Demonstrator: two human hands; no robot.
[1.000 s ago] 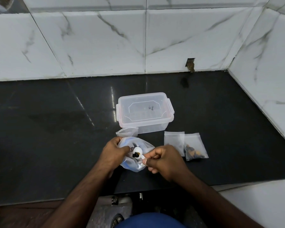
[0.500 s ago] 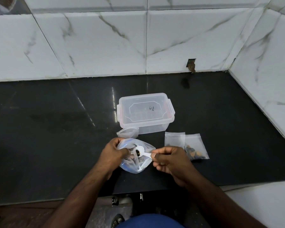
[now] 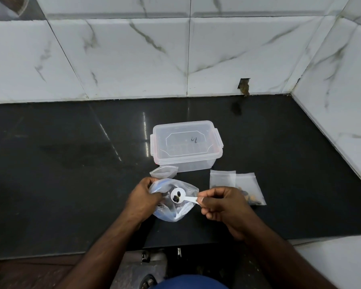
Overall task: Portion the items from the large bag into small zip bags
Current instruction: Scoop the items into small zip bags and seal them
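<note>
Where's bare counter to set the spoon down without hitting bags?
Free: the dark counter left of the left hand and the clear box, and the strip right of the filled small bag up to the wall. Crowded: the gap between the box, the large bag and the small bags.

In front of me the black surface [image 3: 50,163] carries a clear lidded container [image 3: 187,146] at mid-frame. White marbled wall tiles [image 3: 133,55] fill the upper frame, with a small notch [image 3: 243,86] upper right.
</note>
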